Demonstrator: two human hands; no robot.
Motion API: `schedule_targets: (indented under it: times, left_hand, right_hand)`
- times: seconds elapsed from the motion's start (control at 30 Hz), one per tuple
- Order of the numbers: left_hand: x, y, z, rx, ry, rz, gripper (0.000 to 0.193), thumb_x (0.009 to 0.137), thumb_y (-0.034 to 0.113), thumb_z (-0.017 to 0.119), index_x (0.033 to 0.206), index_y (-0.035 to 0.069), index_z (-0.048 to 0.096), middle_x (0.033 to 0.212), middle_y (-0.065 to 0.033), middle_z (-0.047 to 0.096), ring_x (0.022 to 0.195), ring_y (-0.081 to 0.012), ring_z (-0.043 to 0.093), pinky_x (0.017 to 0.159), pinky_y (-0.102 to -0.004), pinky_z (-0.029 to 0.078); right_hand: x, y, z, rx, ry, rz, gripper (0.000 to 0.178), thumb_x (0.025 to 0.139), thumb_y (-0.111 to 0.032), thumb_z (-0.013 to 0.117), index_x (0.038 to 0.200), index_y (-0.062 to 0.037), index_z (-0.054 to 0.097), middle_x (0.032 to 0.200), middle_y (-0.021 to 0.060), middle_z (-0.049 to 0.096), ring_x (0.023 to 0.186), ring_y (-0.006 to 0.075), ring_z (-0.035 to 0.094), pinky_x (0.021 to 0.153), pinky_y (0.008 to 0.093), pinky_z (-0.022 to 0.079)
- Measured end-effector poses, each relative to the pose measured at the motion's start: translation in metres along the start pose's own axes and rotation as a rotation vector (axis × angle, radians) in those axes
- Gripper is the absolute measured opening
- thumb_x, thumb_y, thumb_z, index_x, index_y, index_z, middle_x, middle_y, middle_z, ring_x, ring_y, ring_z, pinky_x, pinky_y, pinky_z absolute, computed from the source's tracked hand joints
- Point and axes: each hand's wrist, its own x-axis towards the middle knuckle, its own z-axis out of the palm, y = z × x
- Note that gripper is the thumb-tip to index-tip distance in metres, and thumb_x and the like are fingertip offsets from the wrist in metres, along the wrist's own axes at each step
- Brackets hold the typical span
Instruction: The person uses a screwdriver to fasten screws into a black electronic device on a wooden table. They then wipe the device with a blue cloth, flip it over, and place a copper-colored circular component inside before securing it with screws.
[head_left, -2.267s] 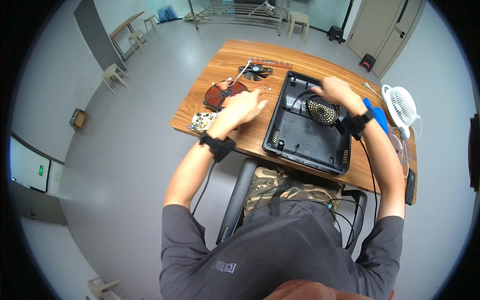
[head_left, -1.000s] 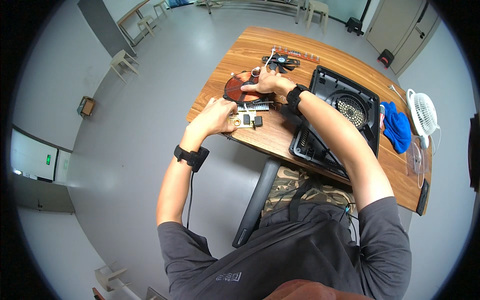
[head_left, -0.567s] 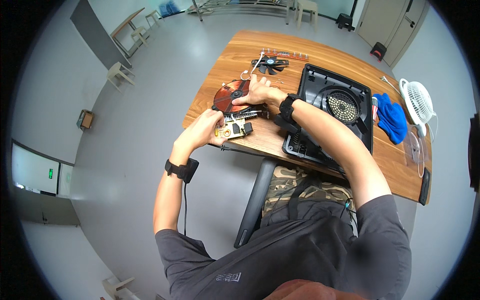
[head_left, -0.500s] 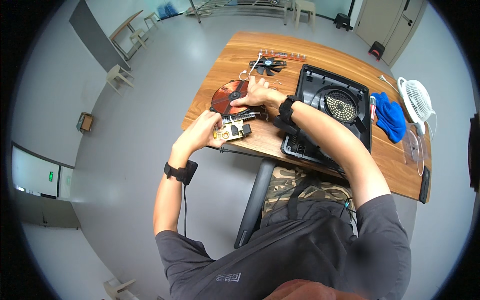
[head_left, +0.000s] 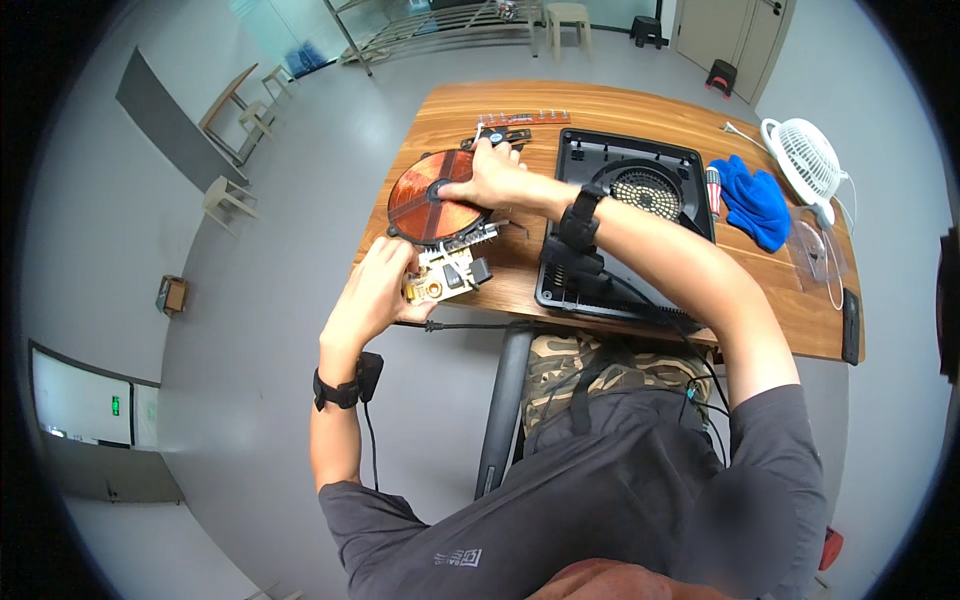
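Observation:
My right hand [head_left: 492, 180] grips the round copper coil [head_left: 410, 203], its thumb lying near the dark centre and its fingers over the far right edge. Just below the coil is a pale circuit board [head_left: 447, 277] with a finned metal heat sink [head_left: 478, 235] and a black block on it. My left hand [head_left: 374, 287] pinches the board's left end, thumb below and fingers above. Coil and board sit close together at the table's near left edge. Whether wires join them is hidden. A black cord [head_left: 470, 325] runs from under the board along the table edge.
Beyond my right hand lie a black cooling fan [head_left: 515, 135] and a narrow red control strip [head_left: 525, 118]. To the right are an open black housing [head_left: 630, 165], a screwdriver [head_left: 713, 190], a blue cloth [head_left: 752, 205] and a white fan [head_left: 803, 160] on the wooden table [head_left: 600, 97].
The view has shifted, so the table sits further left and lower. Both hands keep their holds on coil and board. The coil now shows more of its face.

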Motion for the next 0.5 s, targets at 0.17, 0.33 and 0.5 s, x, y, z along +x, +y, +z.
schedule_targets:
  times: [0.17,0.33,0.5]
  left_hand:
    - [0.044,0.031,-0.006,0.013,-0.001,0.128,0.049,0.060,0.013,0.088,0.093,0.004,0.051,0.091,-0.0082,0.056,0.091,-0.0304,0.055,0.081,-0.0409,0.050]
    - [0.094,0.059,0.005,0.012,-0.055,0.219,0.051,0.062,0.020,0.088,0.094,0.005,0.052,0.093,-0.0102,0.057,0.095,-0.0303,0.055,0.083,-0.0413,0.050]
    - [0.140,0.088,0.040,-0.018,-0.128,0.350,0.052,0.064,0.028,0.088,0.094,0.003,0.052,0.095,-0.0122,0.058,0.099,-0.0324,0.055,0.087,-0.0418,0.048]
  right_hand:
    - [0.000,0.035,-0.058,0.019,0.050,0.018,0.113,0.073,-0.071,0.078,0.143,0.0110,0.043,0.143,0.0382,0.044,0.135,0.0476,0.046,0.109,0.0517,0.043]
    - [-0.024,0.079,-0.119,0.183,0.094,0.031,0.091,0.073,-0.072,0.076,0.123,0.0039,0.068,0.127,0.0307,0.064,0.120,0.0377,0.063,0.100,0.0444,0.052]
    - [-0.051,0.133,-0.166,0.162,0.137,0.099,0.077,0.084,-0.059,0.077,0.117,0.0095,0.065,0.102,0.0159,0.069,0.089,0.0194,0.065,0.077,0.0337,0.054]
